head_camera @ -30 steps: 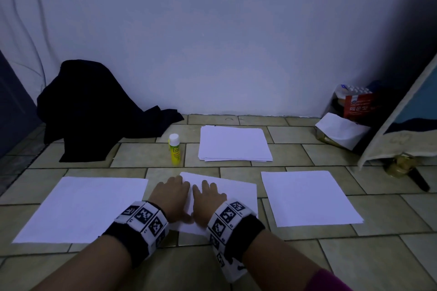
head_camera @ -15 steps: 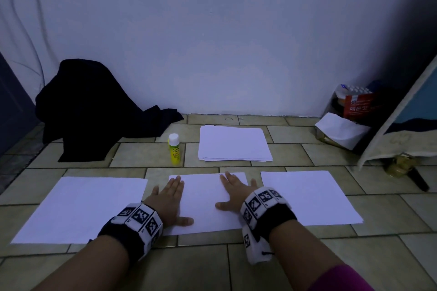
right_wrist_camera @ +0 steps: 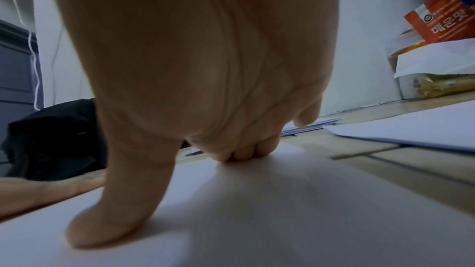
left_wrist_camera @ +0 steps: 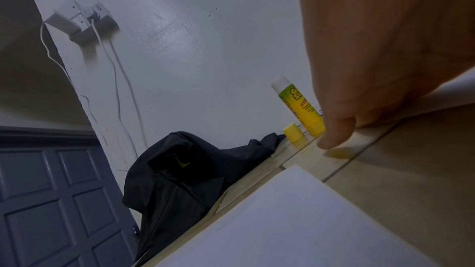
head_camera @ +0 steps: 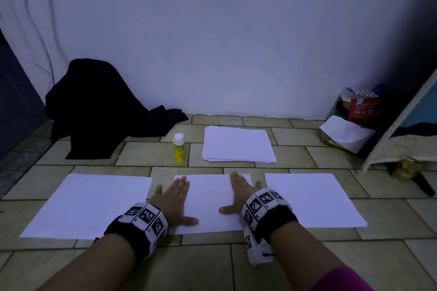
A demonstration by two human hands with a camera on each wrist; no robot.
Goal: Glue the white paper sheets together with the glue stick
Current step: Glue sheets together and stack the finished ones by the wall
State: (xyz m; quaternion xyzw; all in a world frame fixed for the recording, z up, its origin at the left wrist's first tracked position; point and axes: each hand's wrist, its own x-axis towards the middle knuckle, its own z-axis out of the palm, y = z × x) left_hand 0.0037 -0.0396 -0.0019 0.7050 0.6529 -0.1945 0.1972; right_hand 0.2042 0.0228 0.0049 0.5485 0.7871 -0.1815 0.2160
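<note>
A: Bare tile strips flank the flat white middle paper sheet [head_camera: 209, 198] at lower centre

B: The left hand [head_camera: 170, 201] and right hand [head_camera: 238, 192] press it, fingers straight; the capped yellow glue stick [head_camera: 179, 148] stands just above

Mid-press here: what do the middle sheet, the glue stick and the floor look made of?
Middle sheet: thin matte white paper, lying flat under the left hand and right hand. Glue stick: likely plastic, a smooth yellow printed tube with a white top. Floor: probably glazed ceramic tile, beige slabs with dark grout lines and a slight sheen.
</note>
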